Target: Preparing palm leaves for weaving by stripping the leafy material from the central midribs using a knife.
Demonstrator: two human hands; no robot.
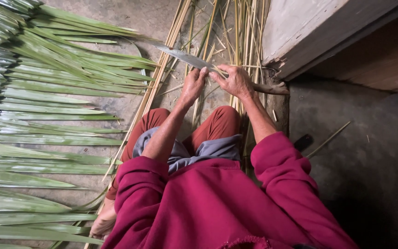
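Note:
My right hand (237, 81) grips a long knife by its wooden handle (271, 88), the grey blade (183, 57) pointing left and away. My left hand (192, 85) pinches a thin pale strip (198, 108) just under the blade, its thumb close to the cutting edge. Both hands meet above my knees, which are in red trousers (217, 124). The strip runs down between my legs.
Long green palm leaves (47, 115) lie spread on the concrete floor at the left. Pale stalks and split strips (236, 27) are piled ahead. A wooden plank or step (309, 32) stands at the upper right. My bare foot (103, 222) rests at the lower left.

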